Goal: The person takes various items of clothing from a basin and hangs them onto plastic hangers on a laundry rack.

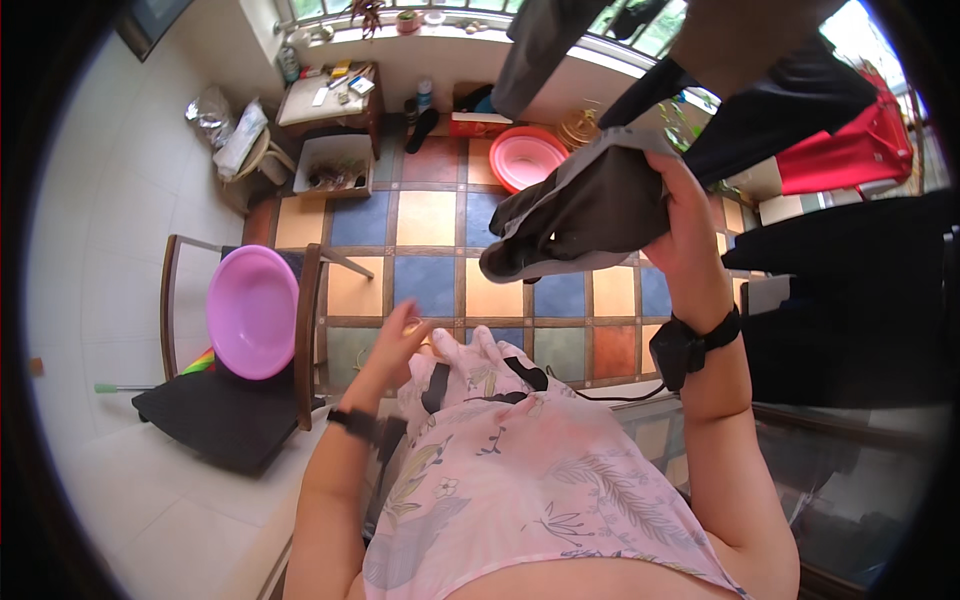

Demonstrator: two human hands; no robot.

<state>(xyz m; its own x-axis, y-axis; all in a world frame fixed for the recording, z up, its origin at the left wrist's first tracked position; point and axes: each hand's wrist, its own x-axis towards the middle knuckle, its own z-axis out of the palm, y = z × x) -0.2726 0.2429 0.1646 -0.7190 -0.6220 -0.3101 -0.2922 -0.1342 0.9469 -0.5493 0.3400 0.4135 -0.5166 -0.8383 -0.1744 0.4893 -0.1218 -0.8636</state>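
My right hand (686,225), raised at the right of the view, grips a dark cloth garment with grey edges (600,210). The garment hangs out to the left from my fingers, above the tiled floor; its exact kind cannot be told. Lower and to the left, my left hand (401,337) holds nothing, its fingers apart and slightly blurred, beside the skirt of my pink leaf-print clothing (487,420). Dark clothes (780,112) hang beyond my right hand, and a large black cloth (855,307) is at the far right.
A purple basin (253,311) rests on a chair (306,337) at left. On the floor ahead are a red basin with a pink one inside (529,159) and a box (304,169). A small table (300,112) bears small items. Grey cloth (544,56) hangs near the window; red fabric (847,150) is at right.
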